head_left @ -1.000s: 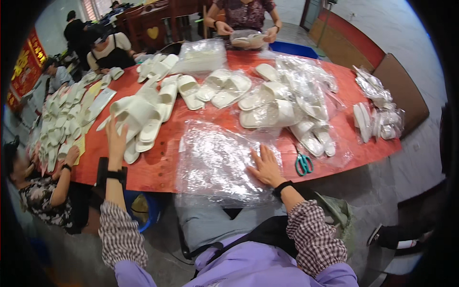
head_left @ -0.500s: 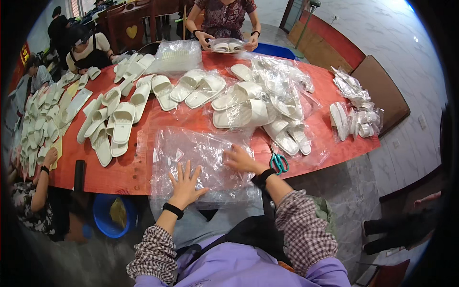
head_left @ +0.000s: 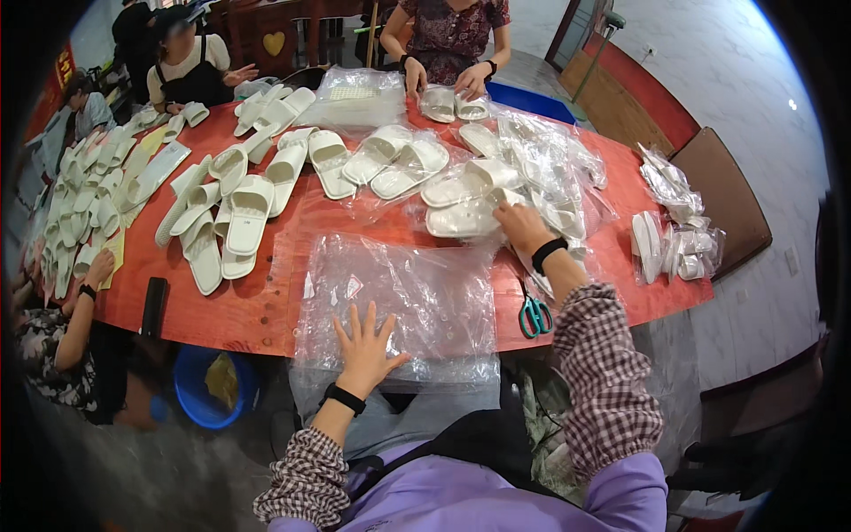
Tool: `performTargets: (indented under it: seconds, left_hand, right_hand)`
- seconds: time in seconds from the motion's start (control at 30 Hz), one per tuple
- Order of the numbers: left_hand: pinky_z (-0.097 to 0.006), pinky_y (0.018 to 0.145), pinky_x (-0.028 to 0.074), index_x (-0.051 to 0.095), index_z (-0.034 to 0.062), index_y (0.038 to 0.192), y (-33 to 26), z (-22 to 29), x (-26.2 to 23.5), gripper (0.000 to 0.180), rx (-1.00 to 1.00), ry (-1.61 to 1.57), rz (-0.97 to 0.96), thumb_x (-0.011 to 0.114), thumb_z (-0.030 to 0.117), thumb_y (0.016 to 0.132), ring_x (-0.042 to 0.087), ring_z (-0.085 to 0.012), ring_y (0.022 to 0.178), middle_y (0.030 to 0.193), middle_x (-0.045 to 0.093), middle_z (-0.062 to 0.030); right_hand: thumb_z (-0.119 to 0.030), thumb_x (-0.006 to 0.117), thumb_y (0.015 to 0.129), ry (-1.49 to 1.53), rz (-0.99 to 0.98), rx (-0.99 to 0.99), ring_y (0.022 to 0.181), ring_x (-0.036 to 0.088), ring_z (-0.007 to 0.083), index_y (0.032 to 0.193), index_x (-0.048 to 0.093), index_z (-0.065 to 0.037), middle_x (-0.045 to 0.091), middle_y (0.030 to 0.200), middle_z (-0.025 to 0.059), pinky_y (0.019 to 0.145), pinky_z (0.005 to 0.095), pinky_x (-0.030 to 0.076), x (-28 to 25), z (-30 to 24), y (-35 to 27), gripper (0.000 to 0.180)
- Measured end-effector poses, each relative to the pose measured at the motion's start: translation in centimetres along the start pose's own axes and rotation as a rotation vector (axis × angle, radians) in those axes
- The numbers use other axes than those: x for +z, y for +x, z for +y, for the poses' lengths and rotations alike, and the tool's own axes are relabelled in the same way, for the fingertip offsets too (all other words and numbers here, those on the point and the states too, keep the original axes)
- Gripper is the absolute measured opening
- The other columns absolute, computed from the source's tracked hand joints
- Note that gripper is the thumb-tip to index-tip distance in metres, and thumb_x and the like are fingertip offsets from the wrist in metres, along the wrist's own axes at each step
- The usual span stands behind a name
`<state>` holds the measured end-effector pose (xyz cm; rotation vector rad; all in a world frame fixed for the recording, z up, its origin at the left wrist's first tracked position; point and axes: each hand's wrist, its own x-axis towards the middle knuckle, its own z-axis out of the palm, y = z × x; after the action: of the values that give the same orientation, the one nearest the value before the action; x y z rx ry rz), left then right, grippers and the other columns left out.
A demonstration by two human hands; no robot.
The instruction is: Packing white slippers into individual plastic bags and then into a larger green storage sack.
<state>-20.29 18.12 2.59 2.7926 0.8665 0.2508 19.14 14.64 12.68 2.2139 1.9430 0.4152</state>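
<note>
A pile of clear plastic bags (head_left: 399, 275) lies flat at the table's near edge, partly hanging over it. My left hand (head_left: 365, 350) rests on the pile with its fingers spread. Farther right, my right hand (head_left: 525, 230) has its fingers closed on the strap end of a pair of white slippers (head_left: 456, 222) in a clear bag. The palm and forearm hide part of the bagged slippers behind. Teal-handled scissors (head_left: 534, 316) lie beside my right forearm.
Loose white slippers (head_left: 251, 213) cover the left side of the red table (head_left: 239, 310). More bagged slippers (head_left: 683, 248) lie at the right end. Across the table a person handles slippers (head_left: 439, 104). A blue bucket (head_left: 208, 390) stands on the floor at left.
My right hand has left the bag pile and moved forward and right onto the bagged slippers. My left hand stays spread on the bags. The person opposite has lowered their slippers toward the table.
</note>
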Motion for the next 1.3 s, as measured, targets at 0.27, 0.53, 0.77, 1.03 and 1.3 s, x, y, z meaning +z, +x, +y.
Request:
performTargets:
  seconds: [0.27, 0.53, 0.77, 1.03, 1.3]
  left_hand:
    - [-0.072, 0.104, 0.014, 0.047, 0.0205, 0.139, -0.8, -0.3, -0.9, 0.077, -0.086, -0.043, -0.068, 0.059, 0.065, 0.078, 0.016, -0.0465, 0.139, 0.152, 0.026, -0.0161]
    - [-0.051, 0.107, 0.031, 0.052, 0.0204, 0.133, -1.1, -3.6, 5.5, 0.047, 0.135, -0.121, 0.092, 0.052, 0.04, 0.091, 0.043, -0.0338, 0.129, 0.139, 0.049, -0.0107]
    - [-0.049, 0.106, 0.033, 0.055, 0.0192, 0.13, -1.2, -4.4, 7.0, 0.042, 0.21, -0.308, -0.023, 0.051, 0.035, 0.092, 0.046, -0.0357, 0.126, 0.137, 0.052, -0.01]
    - [-0.05, 0.106, 0.034, 0.056, 0.018, 0.129, -2.5, -3.2, 6.5, 0.042, 0.107, -0.115, -0.169, 0.05, 0.035, 0.092, 0.048, -0.0354, 0.125, 0.135, 0.053, -0.0099]
    - [-0.049, 0.091, 0.047, 0.069, 0.0107, 0.106, -3.0, -3.4, 6.0, 0.03, 0.039, -0.225, -0.22, 0.055, 0.029, 0.086, 0.061, -0.0344, 0.106, 0.113, 0.066, -0.0121]
  right_hand:
    - [-0.007, 0.059, 0.079, 0.136, 0.148, -0.139, 0.085, 0.062, 0.0274, 0.096, 0.057, -0.009, 0.058, 0.097, 0.01, 0.071, 0.0418, 0.052, -14.0, -7.0, -1.8, 0.018]
    - [-0.011, 0.061, 0.082, 0.599, 0.097, -0.405, 0.088, 0.062, 0.028, 0.119, 0.054, -0.01, 0.054, 0.12, 0.0119, 0.073, 0.04, 0.053, -7.8, -22.6, -10.9, 0.037]
    - [-0.018, 0.06, 0.088, 1.107, 0.384, 0.324, 0.089, 0.062, 0.0376, 0.102, 0.063, -0.006, 0.061, 0.112, 0.0181, 0.073, 0.042, 0.049, -1.4, -15.1, -7.8, 0.019]
    - [-0.007, 0.055, 0.084, 1.157, -0.025, 0.499, 0.086, 0.061, 0.0452, 0.143, 0.028, -0.004, 0.049, 0.128, 0.0321, 0.081, 0.0506, 0.046, 4.8, -14.5, -5.5, 0.066]
    - [-0.003, 0.059, 0.085, 1.11, 0.22, 0.485, 0.069, 0.053, 0.023, 0.136, 0.046, -0.008, 0.059, 0.092, 0.013, 0.066, 0.0343, 0.044, 3.4, -13.3, -10.4, 0.053]
